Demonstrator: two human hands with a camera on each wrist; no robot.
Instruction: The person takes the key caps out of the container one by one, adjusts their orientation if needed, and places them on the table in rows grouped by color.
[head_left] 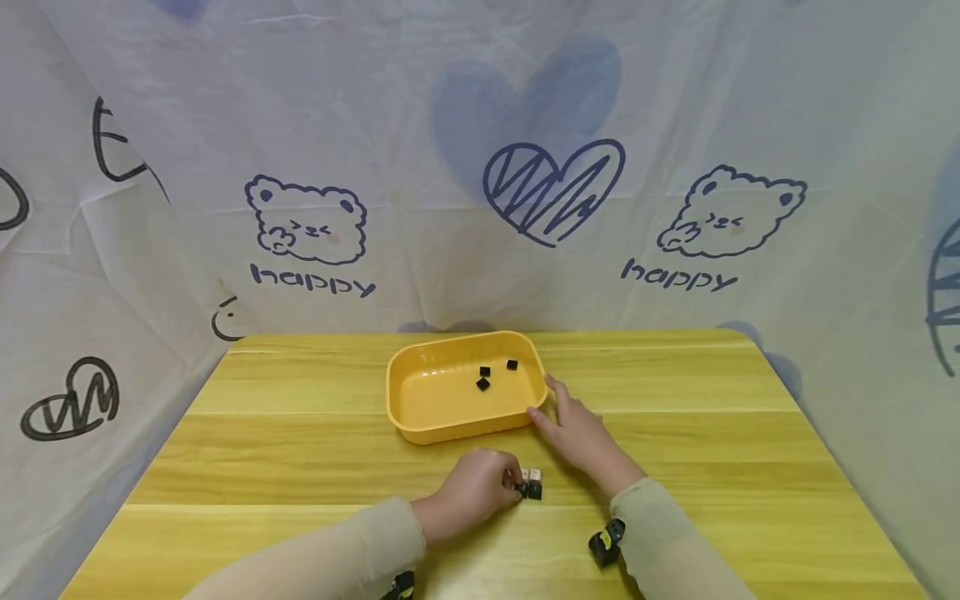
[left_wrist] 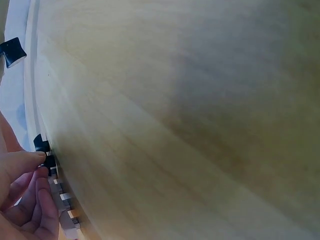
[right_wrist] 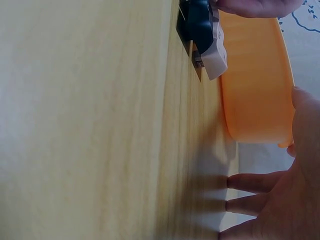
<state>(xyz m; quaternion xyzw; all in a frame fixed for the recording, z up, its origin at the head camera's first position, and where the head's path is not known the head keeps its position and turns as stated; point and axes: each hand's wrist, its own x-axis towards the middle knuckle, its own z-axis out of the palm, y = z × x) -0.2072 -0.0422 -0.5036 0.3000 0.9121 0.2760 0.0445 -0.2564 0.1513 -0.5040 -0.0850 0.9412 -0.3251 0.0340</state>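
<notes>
My left hand (head_left: 472, 490) pinches a small black block (left_wrist: 49, 161) between thumb and fingertips, low over the table. Right beside those fingers, a small cluster of black and white blocks (head_left: 535, 483) stands on the table, partly hidden by the hand in the head view. In the right wrist view, a white block (right_wrist: 215, 60) bears small printed marks. At the near right corner of a yellow tray (head_left: 450, 432), my right hand (head_left: 581, 433) holds the rim with thumb and forefinger. Its other fingers (right_wrist: 250, 204) point straight down toward the tabletop.
Several small black blocks (head_left: 483, 383) lie inside the tray, toward its right side. The wood-patterned table (head_left: 285, 467) ends at a printed white cloth (head_left: 420, 250) hanging behind it. Black devices (head_left: 606, 543) are strapped at both wrists.
</notes>
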